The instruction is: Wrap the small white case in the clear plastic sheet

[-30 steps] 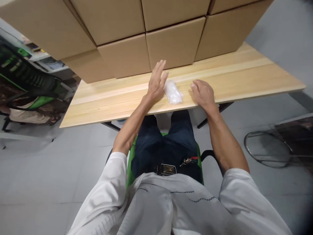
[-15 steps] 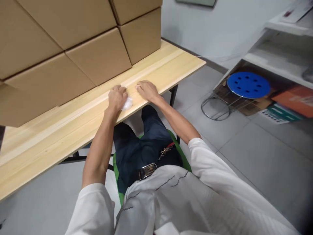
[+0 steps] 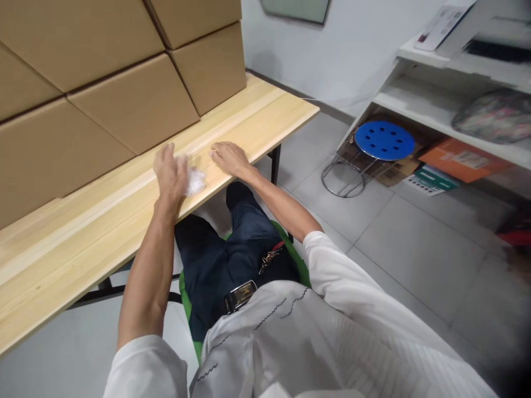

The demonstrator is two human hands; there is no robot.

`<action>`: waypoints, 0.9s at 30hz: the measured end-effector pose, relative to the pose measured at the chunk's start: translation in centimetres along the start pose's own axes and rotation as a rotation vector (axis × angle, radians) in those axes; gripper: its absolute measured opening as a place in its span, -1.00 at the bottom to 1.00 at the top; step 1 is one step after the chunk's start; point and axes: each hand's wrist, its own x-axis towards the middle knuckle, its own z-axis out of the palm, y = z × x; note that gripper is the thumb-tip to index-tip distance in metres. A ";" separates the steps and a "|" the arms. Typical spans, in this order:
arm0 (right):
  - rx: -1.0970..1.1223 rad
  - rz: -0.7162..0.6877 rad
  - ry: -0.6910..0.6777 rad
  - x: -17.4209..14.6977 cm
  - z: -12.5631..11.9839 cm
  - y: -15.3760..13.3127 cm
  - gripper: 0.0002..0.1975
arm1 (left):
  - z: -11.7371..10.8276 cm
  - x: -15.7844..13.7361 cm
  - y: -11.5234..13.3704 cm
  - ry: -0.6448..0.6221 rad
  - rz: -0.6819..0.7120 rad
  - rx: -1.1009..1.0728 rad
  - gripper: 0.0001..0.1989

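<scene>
My left hand (image 3: pixel 170 174) is at the tabletop's near side with fingers bent. It is closed on a crumpled, whitish see-through plastic bag (image 3: pixel 194 181), which bulges out on its thumb side. To the right, my right hand (image 3: pixel 229 157) rests low over the wooden table (image 3: pixel 265 119). Its fingers are curled together, and whatever may be between the fingertips is too small to make out. A short gap of bare wood separates this hand from the plastic.
Stacked cardboard boxes (image 3: pixel 136 105) line the table's far side. On the right, a blue-topped stool (image 3: pixel 384 140) stands by a white shelf unit (image 3: pixel 415 105). An orange box (image 3: pixel 464 159) lies under the shelf. My legs (image 3: pixel 240 243) are beneath the table edge.
The view has swung right, showing more of the shelf. My left hand has shifted slightly left and risen a little, and more of the plastic shows. My right hand stays in about the same place.
</scene>
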 end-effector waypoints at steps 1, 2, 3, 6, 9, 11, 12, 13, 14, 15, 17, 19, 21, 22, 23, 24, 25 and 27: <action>0.015 -0.001 0.000 0.0 0.0 0.0 -0.53 | -0.2 -0.1 0.2 0.103 0.002 -0.023 -0.40; 0.031 -0.002 0.002 0.0 -0.1 0.0 -0.54 | -0.4 0.0 0.5 0.208 -0.006 -0.039 -0.45; 0.043 -0.002 0.004 0.0 -0.1 0.0 -0.55 | -0.6 0.0 0.7 0.301 -0.031 -0.049 -0.52; 0.050 0.001 0.003 -0.1 -0.3 -0.1 -0.56 | -1.2 0.4 1.6 0.453 -0.172 -0.066 -0.70; 0.037 0.011 0.010 0.0 -0.3 -0.1 -0.58 | -1.7 0.6 2.7 0.467 -0.283 -0.109 -0.89; 0.033 0.016 0.018 0.2 -0.2 -0.1 -0.59 | -1.9 0.5 3.2 0.474 -0.308 -0.115 -0.91; 0.031 0.015 0.021 0.3 -0.2 -0.1 -0.60 | -2.0 0.3 3.4 0.476 -0.306 -0.104 -0.91; 0.028 0.010 0.016 0.5 -0.2 -0.1 -0.61 | -2.1 0.2 3.5 0.478 -0.293 -0.086 -0.89; 0.023 0.004 0.011 0.6 -0.2 -0.1 -0.62 | -2.2 0.1 3.5 0.498 -0.281 -0.069 -0.84; 0.015 -0.004 0.004 0.7 -0.2 -0.1 -0.62 | -2.3 0.0 3.4 0.477 -0.248 -0.058 -0.76; 0.003 -0.012 0.004 0.8 -0.2 0.0 -0.61 | -2.5 -0.1 3.5 0.484 -0.235 -0.053 -0.65; 0.001 -0.004 0.022 0.8 -0.3 -0.1 -0.62 | -2.7 -0.2 3.8 0.478 -0.243 -0.052 -0.59; 0.006 0.009 0.037 0.8 -0.4 -0.1 -0.64 | -2.9 -0.2 4.3 0.468 -0.253 -0.049 -0.57; 0.007 0.011 0.040 0.7 -0.4 -0.2 -0.64 | -2.9 -0.3 4.7 0.467 -0.253 -0.050 -0.57; 0.004 0.012 0.038 0.7 -0.5 -0.2 -0.64 | -3.0 -0.3 5.0 0.468 -0.245 -0.055 -0.57; -0.001 0.010 0.035 0.7 -0.5 -0.3 -0.63 | -3.1 -0.3 5.2 0.466 -0.230 -0.061 -0.57; -0.009 0.008 0.030 0.7 -0.5 -0.3 -0.62 | -3.1 -0.4 5.5 0.467 -0.211 -0.067 -0.56; -0.026 0.006 0.020 0.8 -0.7 -0.4 -0.60 | -3.2 -0.5 5.8 0.460 -0.158 -0.079 -0.51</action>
